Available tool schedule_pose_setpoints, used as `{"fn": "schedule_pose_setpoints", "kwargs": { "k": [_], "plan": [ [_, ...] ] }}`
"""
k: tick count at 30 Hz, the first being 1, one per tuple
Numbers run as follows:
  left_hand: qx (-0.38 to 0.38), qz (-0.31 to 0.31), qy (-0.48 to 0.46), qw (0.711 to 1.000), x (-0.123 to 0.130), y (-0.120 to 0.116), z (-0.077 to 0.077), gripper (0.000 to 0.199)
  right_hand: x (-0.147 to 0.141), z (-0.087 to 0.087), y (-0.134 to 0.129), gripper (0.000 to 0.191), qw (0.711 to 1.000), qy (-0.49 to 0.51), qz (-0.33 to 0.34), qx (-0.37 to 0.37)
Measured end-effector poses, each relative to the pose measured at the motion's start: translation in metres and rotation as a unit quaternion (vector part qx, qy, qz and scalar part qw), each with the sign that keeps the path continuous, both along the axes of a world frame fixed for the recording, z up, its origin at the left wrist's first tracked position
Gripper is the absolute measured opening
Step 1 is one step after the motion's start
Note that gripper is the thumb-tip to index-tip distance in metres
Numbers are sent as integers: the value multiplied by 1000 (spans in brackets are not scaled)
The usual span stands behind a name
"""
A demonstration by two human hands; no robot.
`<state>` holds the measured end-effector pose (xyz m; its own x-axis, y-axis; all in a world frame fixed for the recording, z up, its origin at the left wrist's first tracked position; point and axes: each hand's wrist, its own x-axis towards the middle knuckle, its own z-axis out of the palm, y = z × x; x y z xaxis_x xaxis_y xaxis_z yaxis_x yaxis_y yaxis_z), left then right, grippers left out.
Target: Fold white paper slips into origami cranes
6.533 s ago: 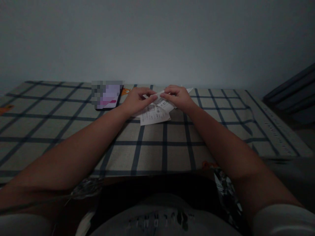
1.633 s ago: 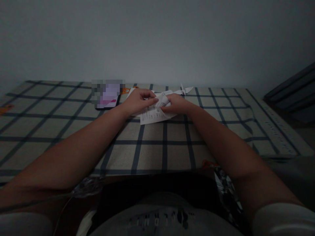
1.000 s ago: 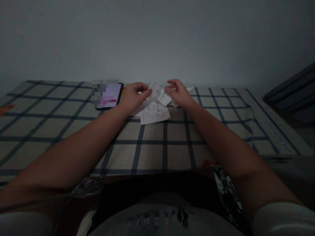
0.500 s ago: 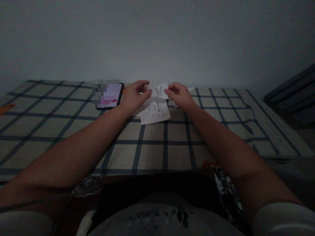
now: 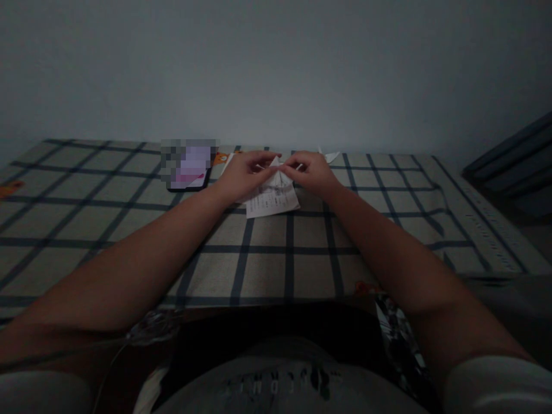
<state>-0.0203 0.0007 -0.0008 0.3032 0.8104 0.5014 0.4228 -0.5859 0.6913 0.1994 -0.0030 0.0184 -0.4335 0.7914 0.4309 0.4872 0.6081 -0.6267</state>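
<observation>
Between my two hands is a small folded piece of paper (image 5: 276, 163), white and now peaked in the middle. My left hand (image 5: 246, 171) pinches it from the left with thumb and fingers. From the right, my right hand (image 5: 309, 171) grips it too, the thumbs and fingertips nearly meeting. Beneath them a printed sheet of paper (image 5: 272, 202) lies flat on the cloth, its upper part covered by my hands. Behind my right hand a white folded paper with pointed ends (image 5: 330, 156) partly shows.
A phone (image 5: 195, 167) with a lit, partly blurred screen lies left of my hands on the checked tablecloth (image 5: 267, 259). Another paper edge shows behind my left hand, beside an orange bear print (image 5: 222, 157). A plain wall (image 5: 276, 69) rises behind the table.
My hands have drawn closer together. The small paper, spread with its print facing me before, is now folded up into a narrow peak. The printed sheet below stays put.
</observation>
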Motion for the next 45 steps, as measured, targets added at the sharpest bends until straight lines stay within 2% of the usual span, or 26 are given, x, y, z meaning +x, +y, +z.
{"fn": "schedule_pose_setpoints", "kwargs": {
  "k": [7,13,19,23,27,32,34,37,41,45],
  "plan": [
    [13,2,-5,1000,0,-6,6,37,0,-1,0,32,1000,16,7,-6],
    [-24,-2,-29,999,2,-8,7,40,-1,2,-3,30,1000,14,1,-12],
    [-28,-2,-40,999,3,-7,8,38,0,-5,5,35,999,17,24,15],
    [-41,9,-56,998,2,-4,7,32,0,-13,12,44,995,56,67,44],
    [-35,17,-114,993,2,0,4,26,0,-18,17,43,991,105,64,44],
    [-30,42,-214,976,4,9,1,21,4,-23,24,30,989,131,57,37],
    [-35,58,-239,969,3,12,1,21,5,-25,26,27,990,124,59,31],
    [-37,65,-266,961,2,18,1,21,4,-27,26,36,990,124,71,3],
    [-51,38,-281,958,2,20,0,24,-1,-30,27,42,981,159,108,-42],
    [-70,15,-286,956,2,18,0,29,-3,-33,30,45,970,201,111,-79]
  ]
}}
